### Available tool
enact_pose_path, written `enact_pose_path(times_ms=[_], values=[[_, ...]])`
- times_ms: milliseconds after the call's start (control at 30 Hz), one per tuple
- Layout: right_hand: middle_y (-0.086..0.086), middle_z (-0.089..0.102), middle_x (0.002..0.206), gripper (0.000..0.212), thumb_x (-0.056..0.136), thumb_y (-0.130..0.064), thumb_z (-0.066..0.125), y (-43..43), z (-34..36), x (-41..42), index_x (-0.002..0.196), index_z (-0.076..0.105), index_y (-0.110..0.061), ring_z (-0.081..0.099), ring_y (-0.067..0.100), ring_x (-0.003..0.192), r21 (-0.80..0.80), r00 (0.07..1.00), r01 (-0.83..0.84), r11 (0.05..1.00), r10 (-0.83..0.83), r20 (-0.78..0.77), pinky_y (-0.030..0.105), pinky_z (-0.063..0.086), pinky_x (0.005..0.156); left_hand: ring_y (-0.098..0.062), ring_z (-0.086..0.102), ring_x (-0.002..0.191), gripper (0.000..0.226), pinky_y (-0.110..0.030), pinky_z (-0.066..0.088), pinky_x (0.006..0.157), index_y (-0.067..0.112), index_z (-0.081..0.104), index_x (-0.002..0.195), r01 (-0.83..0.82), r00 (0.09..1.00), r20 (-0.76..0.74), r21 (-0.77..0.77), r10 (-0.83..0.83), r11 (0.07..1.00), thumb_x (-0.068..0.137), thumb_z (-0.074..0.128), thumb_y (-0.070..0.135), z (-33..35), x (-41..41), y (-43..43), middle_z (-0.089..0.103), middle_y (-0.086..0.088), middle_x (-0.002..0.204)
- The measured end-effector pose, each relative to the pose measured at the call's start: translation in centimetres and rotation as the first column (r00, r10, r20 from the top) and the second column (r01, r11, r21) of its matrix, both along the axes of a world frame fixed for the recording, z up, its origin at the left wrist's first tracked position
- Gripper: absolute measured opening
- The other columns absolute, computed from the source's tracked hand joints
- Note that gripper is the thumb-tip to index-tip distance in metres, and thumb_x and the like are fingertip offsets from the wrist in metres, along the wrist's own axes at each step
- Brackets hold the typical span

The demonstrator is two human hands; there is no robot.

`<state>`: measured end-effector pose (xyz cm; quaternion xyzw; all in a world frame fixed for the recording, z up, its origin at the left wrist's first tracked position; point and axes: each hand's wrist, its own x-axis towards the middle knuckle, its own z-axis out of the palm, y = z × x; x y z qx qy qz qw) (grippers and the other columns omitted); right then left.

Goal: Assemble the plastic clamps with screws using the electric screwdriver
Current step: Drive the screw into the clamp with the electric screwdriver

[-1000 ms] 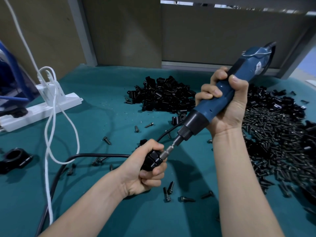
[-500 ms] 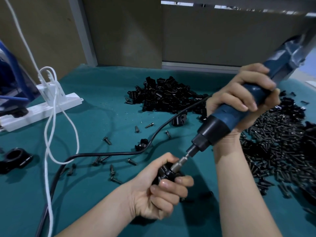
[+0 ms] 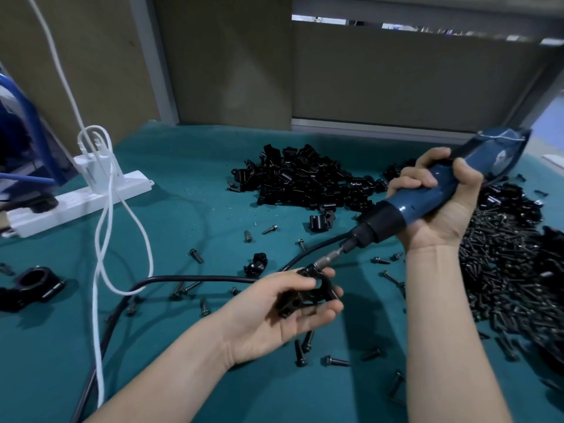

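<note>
My left hand (image 3: 274, 315) lies palm up over the green table and holds a black plastic clamp (image 3: 305, 296) between thumb and fingers. My right hand (image 3: 439, 206) grips the blue electric screwdriver (image 3: 427, 196), tilted down to the left. Its silver bit (image 3: 328, 259) meets the clamp's top corner. A heap of black clamps (image 3: 302, 178) lies at the back centre. A wide pile of black screws (image 3: 512, 270) covers the right side.
The screwdriver's black cable (image 3: 189, 280) runs left across the table (image 3: 183, 215) and off the front edge. A white power strip (image 3: 79, 203) with a white cord (image 3: 103, 239) sits at left. One assembled clamp (image 3: 33, 282) lies far left. Loose screws (image 3: 302, 349) are scattered around my hands.
My left hand has opened out palm up and lifted, showing more of the clamp. The screwdriver has swung flatter and slightly left, its bit staying at the clamp.
</note>
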<state>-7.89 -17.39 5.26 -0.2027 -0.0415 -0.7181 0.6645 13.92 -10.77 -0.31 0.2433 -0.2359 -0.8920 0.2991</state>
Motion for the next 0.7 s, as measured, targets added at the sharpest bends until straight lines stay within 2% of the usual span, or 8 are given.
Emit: enact_pose_path(times_ms=[100, 167, 233, 300, 333, 433, 567, 700], values=[[-0.006, 0.064, 0.079, 0.049, 0.044, -0.002, 0.088, 0.2, 0.0, -0.6, 0.081, 0.059, -0.014, 0.051, 0.009, 0.048, 0.014, 0.996, 0.073, 0.997, -0.072, -0.058, 0.02, 0.046, 0.05, -0.029, 0.071, 0.081, 0.034, -0.036, 0.06, 0.069, 0.005, 0.063, 0.116, -0.024, 0.987, 0.155, -0.173, 0.051, 0.985, 0.082, 0.061, 0.015, -0.3, -0.6, 0.2, 0.069, -0.021, 0.113], [-0.006, 0.064, 0.078, 0.045, 0.045, -0.004, 0.088, 0.3, 0.3, -0.6, 0.079, 0.061, -0.013, 0.051, 0.008, 0.048, 0.028, 0.993, 0.084, 0.996, -0.081, -0.088, 0.019, 0.045, 0.051, -0.028, 0.07, 0.086, 0.033, -0.04, 0.059, 0.074, 0.01, 0.066, 0.114, -0.004, 0.979, 0.198, -0.229, 0.05, 0.974, 0.083, 0.062, 0.02, -0.4, -0.7, 0.3, 0.068, -0.019, 0.116], [-0.007, 0.063, 0.077, 0.029, 0.055, -0.008, 0.081, 0.4, 0.7, -0.5, 0.077, 0.062, -0.012, 0.051, 0.007, 0.048, 0.054, 0.989, 0.103, 0.993, -0.096, -0.116, 0.018, 0.045, 0.052, -0.029, 0.069, 0.092, 0.029, -0.042, 0.058, 0.077, 0.013, 0.071, 0.11, -0.01, 0.98, 0.192, -0.244, 0.058, 0.97, 0.083, 0.063, 0.02, -0.4, -0.7, 0.3, 0.069, -0.02, 0.114], [-0.009, 0.06, 0.076, 0.006, 0.072, -0.016, 0.064, 0.5, 1.0, -0.1, 0.077, 0.061, -0.013, 0.049, 0.005, 0.048, 0.088, 0.979, 0.141, 0.986, -0.126, -0.158, 0.017, 0.044, 0.052, -0.03, 0.069, 0.095, 0.028, -0.04, 0.058, 0.078, 0.013, 0.072, 0.109, -0.022, 0.981, 0.18, -0.243, 0.067, 0.97, 0.083, 0.064, 0.018, -0.6, -0.7, 0.3, 0.069, -0.021, 0.109], [-0.01, 0.059, 0.075, 0.006, 0.076, -0.019, 0.056, 0.5, 1.1, 0.1, 0.077, 0.06, -0.014, 0.048, 0.004, 0.048, 0.101, 0.975, 0.151, 0.983, -0.131, -0.18, 0.016, 0.044, 0.052, -0.03, 0.069, 0.095, 0.028, -0.039, 0.058, 0.078, 0.012, 0.072, 0.109, -0.027, 0.984, 0.168, -0.232, 0.067, 0.972, 0.082, 0.065, 0.016, -0.7, -0.7, 0.3, 0.069, -0.022, 0.107], [-0.011, 0.057, 0.073, 0.009, 0.078, -0.022, 0.051, 0.5, 1.4, 1.0, 0.078, 0.058, -0.016, 0.047, 0.003, 0.048, 0.119, 0.972, 0.146, 0.982, -0.12, -0.204, 0.016, 0.043, 0.051, -0.031, 0.07, 0.093, 0.027, -0.036, 0.059, 0.073, 0.008, 0.074, 0.107, -0.037, 0.993, 0.106, -0.153, 0.053, 0.988, 0.081, 0.066, 0.01, -0.5, -0.6, 0.4, 0.069, -0.022, 0.105], [-0.009, 0.058, 0.076, 0.008, 0.076, -0.02, 0.054, 0.5, 1.5, 1.4, 0.083, 0.052, -0.016, 0.047, 0.004, 0.047, 0.119, 0.987, 0.104, 0.987, -0.087, -0.135, 0.017, 0.044, 0.05, -0.033, 0.07, 0.095, 0.024, -0.028, 0.06, 0.065, 0.001, 0.075, 0.099, 0.037, 0.999, -0.029, -0.074, -0.039, 0.997, 0.076, 0.068, 0.0, 0.0, 0.0, 0.4, 0.069, -0.021, 0.111], [-0.006, 0.061, 0.077, 0.043, 0.051, -0.003, 0.082, 0.4, 1.3, 1.8, 0.082, 0.055, -0.012, 0.05, 0.009, 0.047, 0.039, 0.999, -0.003, 0.999, 0.005, -0.049, 0.021, 0.046, 0.049, -0.038, 0.068, 0.101, 0.025, -0.028, 0.06, 0.06, 0.003, 0.075, 0.09, 0.096, 0.992, -0.072, -0.072, -0.101, 0.993, 0.078, 0.058, -0.01, 0.1, 0.2, 0.5, 0.067, -0.021, 0.117]])
